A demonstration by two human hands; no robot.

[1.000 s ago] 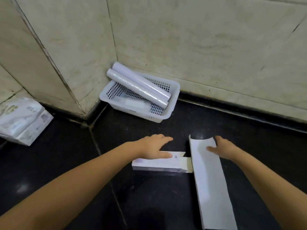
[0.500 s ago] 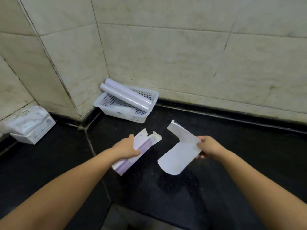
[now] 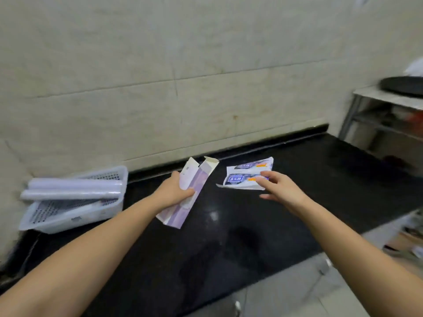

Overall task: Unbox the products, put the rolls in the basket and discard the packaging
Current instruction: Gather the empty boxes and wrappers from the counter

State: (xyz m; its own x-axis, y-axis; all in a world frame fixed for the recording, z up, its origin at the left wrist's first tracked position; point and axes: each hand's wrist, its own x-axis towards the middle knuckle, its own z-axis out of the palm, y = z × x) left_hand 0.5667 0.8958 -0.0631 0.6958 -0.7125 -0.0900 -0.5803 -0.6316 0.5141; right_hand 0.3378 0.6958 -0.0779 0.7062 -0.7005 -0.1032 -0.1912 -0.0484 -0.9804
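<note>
My left hand [image 3: 176, 193] grips an empty purple-and-white carton [image 3: 194, 191] around its middle, its top flaps open and pointing toward the wall. My right hand [image 3: 278, 187] pinches a flattened white piece of packaging [image 3: 246, 177] with blue printed labels, held just above the black counter [image 3: 229, 236]. The two pieces are apart. At the left, against the wall, sits a white perforated basket [image 3: 68, 219]. Two white rolls [image 3: 73, 189] lie side by side across its rim.
A metal rack [image 3: 375, 110] with a dark round pan [image 3: 402, 86] on top stands at the far right, past the counter's end. The counter's front edge runs diagonally at the lower right, with grey floor and some clutter [image 3: 407, 243] beyond it.
The view has swung right, so the basket now sits at the left. Both hands have lifted their packaging pieces, and the flattened piece has turned its printed side up.
</note>
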